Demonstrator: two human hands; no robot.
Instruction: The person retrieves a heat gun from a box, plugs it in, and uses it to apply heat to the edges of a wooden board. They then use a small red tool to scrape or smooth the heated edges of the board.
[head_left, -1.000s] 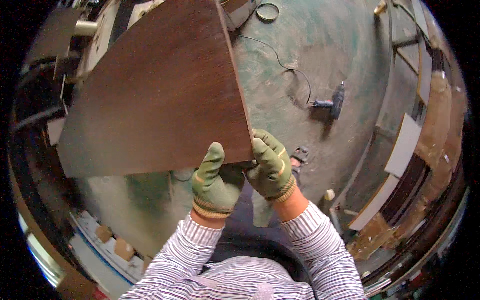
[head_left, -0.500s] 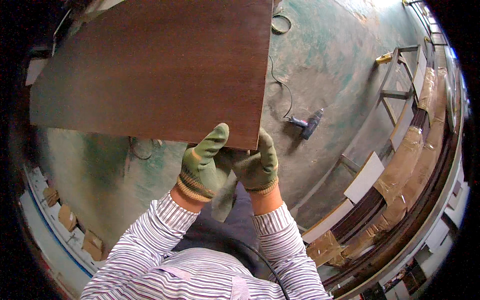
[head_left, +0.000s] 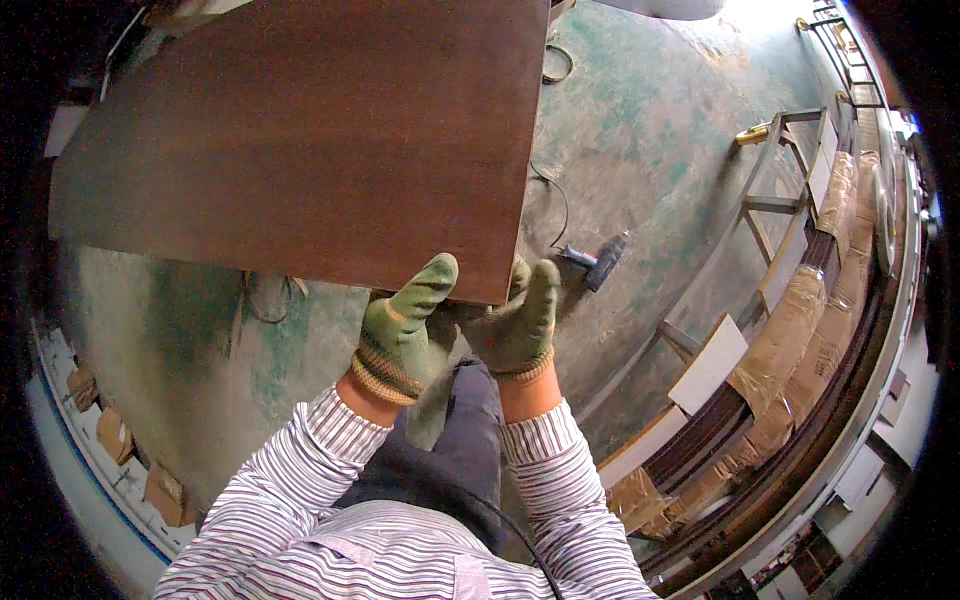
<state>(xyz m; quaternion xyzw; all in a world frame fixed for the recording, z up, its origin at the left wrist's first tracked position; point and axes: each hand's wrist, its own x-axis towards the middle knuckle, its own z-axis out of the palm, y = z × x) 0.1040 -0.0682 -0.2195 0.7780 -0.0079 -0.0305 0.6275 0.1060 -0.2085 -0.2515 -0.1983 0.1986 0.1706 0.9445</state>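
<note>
A large dark brown wooden panel [head_left: 300, 140] fills the upper left, its near right corner between my hands. My left hand [head_left: 405, 325], in a green work glove, grips the near edge with the thumb on top and the fingers hidden underneath. My right hand [head_left: 515, 325], gloved alike, cups the corner from below with its palm up. Its thumb stands up beside the panel's right edge, apart from it, and its other fingers are mostly hidden under the board. What carries the panel's far side is out of sight.
A dark cordless-style drill [head_left: 598, 262] lies on the worn green floor [head_left: 660, 150], near a thin black cable [head_left: 563, 200]. To the right are a grey metal frame [head_left: 770, 205] and long boards wrapped in brown cardboard [head_left: 785, 335]. Small cardboard pieces [head_left: 113, 434] line the left side.
The panel's near corner has shifted slightly left with both hands. My right thumb stands farther from the panel's edge. The drill and right-hand stack appear farther left as the view shifted.
</note>
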